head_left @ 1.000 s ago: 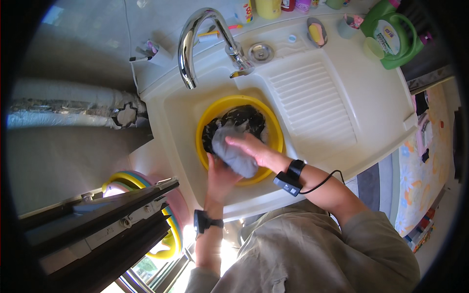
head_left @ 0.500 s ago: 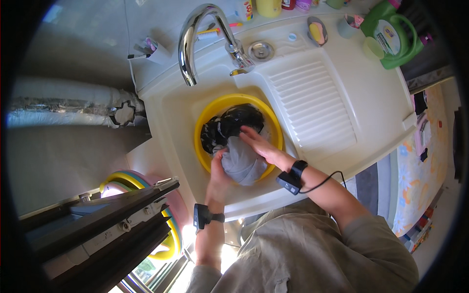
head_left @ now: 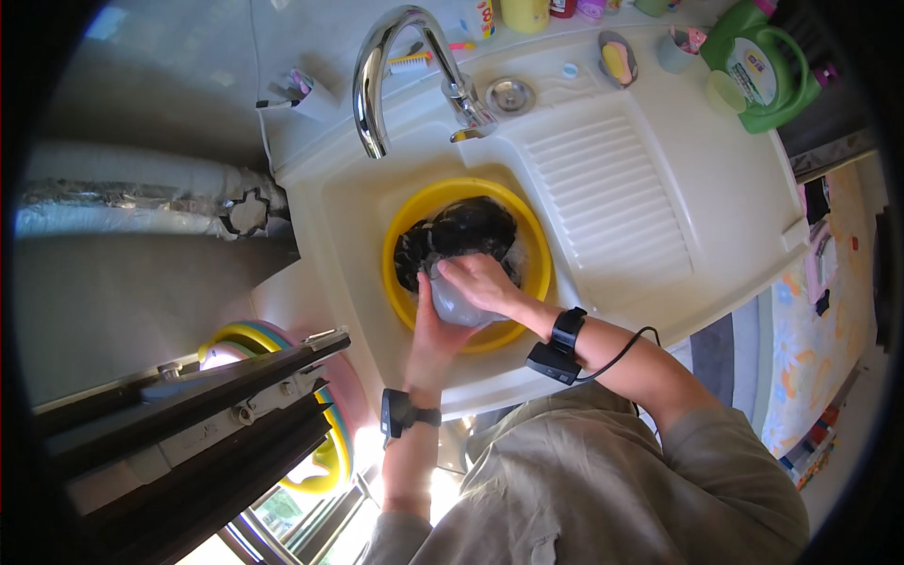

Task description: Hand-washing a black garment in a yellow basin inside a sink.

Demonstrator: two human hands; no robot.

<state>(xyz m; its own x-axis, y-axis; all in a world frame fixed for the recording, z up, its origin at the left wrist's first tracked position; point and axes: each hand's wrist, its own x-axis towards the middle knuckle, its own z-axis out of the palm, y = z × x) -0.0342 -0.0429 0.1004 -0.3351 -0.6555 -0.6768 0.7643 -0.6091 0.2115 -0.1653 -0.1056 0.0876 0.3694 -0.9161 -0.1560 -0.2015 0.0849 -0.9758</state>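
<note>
A yellow basin (head_left: pixel 543 254) stands in the white sink (head_left: pixel 350 273). Black wet cloth (head_left: pixel 471 226) fills its far part, with whitish suds on it. Bunched at the near side is a grey cloth (head_left: pixel 457 303). My left hand (head_left: pixel 435 328) cups that cloth from the left and below, thumb pointing away from me. Over its top and right side, the closed fingers of my right hand (head_left: pixel 482 281) grip it. Much of the grey cloth is hidden by my hands.
A chrome faucet (head_left: pixel 369 104) arches over the sink's far left. To the right is a ribbed washboard (head_left: pixel 612 198). Along the back stand a soap dish (head_left: pixel 617 61), a cup (head_left: pixel 678 49) and a green detergent jug (head_left: pixel 765 71). A dark frame (head_left: pixel 217 414) lies left of my left arm.
My right hand has moved left and closed over the grey cloth, near my left fingers. The cloth is more bunched up and less of it shows. The view has shifted slightly.
</note>
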